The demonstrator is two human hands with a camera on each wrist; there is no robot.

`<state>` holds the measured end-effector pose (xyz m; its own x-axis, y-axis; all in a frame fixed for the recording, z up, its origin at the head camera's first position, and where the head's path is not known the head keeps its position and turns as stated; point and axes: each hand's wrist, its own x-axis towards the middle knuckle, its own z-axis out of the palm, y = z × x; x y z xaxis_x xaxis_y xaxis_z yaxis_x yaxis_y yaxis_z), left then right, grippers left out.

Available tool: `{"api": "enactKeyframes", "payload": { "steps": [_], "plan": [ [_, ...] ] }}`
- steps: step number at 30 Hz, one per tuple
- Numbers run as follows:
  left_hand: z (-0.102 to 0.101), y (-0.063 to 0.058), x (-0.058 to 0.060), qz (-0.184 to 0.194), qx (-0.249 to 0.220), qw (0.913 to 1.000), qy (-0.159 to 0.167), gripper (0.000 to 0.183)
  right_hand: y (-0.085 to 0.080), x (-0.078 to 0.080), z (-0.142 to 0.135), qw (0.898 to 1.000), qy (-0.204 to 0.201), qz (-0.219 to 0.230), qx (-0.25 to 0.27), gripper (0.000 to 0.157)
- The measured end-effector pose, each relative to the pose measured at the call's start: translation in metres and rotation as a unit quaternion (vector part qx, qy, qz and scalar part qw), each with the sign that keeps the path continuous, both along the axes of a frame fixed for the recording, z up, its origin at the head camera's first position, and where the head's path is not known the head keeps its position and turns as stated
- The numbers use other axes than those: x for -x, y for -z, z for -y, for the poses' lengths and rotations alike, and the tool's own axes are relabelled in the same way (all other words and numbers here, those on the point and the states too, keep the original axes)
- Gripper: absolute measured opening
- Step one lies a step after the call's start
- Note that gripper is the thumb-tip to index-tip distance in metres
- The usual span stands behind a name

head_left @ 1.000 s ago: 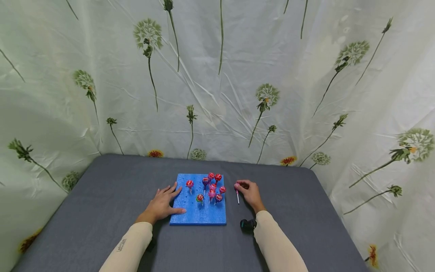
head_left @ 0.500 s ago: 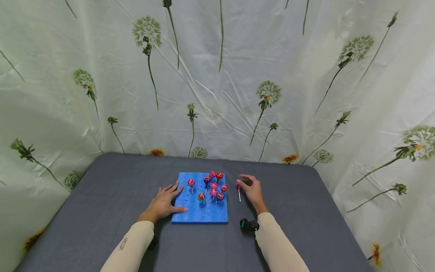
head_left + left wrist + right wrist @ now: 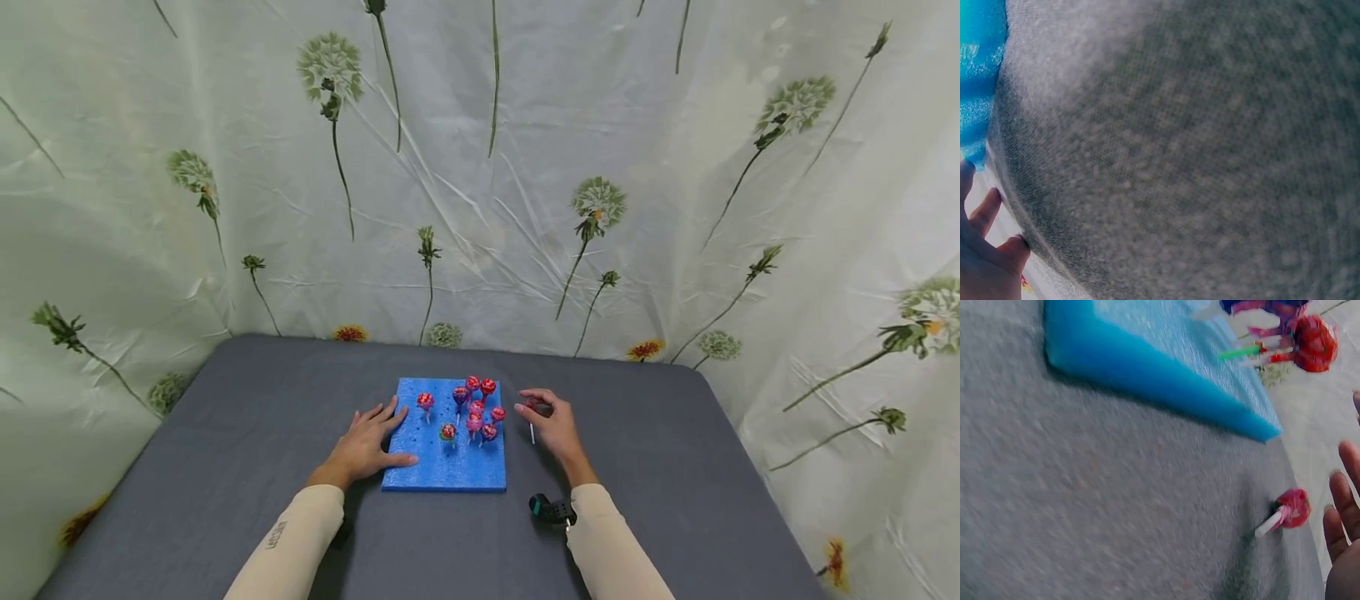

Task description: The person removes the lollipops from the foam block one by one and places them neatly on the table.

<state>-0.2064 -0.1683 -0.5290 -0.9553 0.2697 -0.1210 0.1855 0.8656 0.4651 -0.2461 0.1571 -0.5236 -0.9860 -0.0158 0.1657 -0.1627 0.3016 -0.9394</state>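
A blue foam board [image 3: 442, 475] lies flat, with several wrapped lollipops [image 3: 474, 423] standing in its holes, mostly toward the right half. My left hand [image 3: 363, 448] rests spread at the board's left edge, thumb and fingertips on the surface. In the left wrist view, part of that hand [image 3: 988, 250] shows beside the blue edge. Right of the board, one pink-red lollipop [image 3: 1292, 509] lies on the table, its white stick [image 3: 532, 435] pointing toward me. My right hand [image 3: 557, 427] hovers over its candy end. In the right wrist view, its loosely bent fingers [image 3: 1344, 487] are apart from the candy.
A dark grey cloth [image 3: 645, 467] covers the table. A black strap-like device [image 3: 551, 508] is at my right wrist, near the cuff. Behind the table hangs a pale curtain [image 3: 495, 200] printed with dandelions.
My right hand's thumb and fingers have come off the lollipop's head and now hang over it, hiding most of it from above. My left hand stays on the board. The head view shifts slightly.
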Motion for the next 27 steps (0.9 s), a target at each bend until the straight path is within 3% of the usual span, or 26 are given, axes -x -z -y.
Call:
{"api": "enactKeyframes", "payload": {
  "steps": [7, 11, 13, 19, 27],
  "plan": [
    [0.0, 0.0, -0.001, -0.004, 0.002, 1.0, 0.002, 0.096, -0.002, -0.011, 0.005, 0.999, -0.049, 0.005, 0.009, 0.029],
    [0.001, 0.002, 0.001, -0.002, 0.007, 1.0, 0.001, 0.098, -0.023, -0.018, 0.01, 0.996, -0.083, 0.014, 0.002, 0.029],
    [0.002, 0.002, 0.001, 0.002, 0.009, 1.0, 0.001, 0.098, -0.025, -0.016, 0.011, 0.995, -0.101, 0.021, -0.002, 0.03],
    [0.002, 0.002, 0.002, 0.009, 0.018, 0.9998, 0.0, 0.099, -0.008, -0.005, 0.012, 0.99, -0.139, 0.029, -0.014, 0.034],
    [0.0, 0.001, 0.003, 0.01, 0.018, 0.9998, 0.001, 0.098, -0.016, -0.01, 0.019, 0.991, -0.132, 0.038, -0.013, 0.031]
  ]
}}
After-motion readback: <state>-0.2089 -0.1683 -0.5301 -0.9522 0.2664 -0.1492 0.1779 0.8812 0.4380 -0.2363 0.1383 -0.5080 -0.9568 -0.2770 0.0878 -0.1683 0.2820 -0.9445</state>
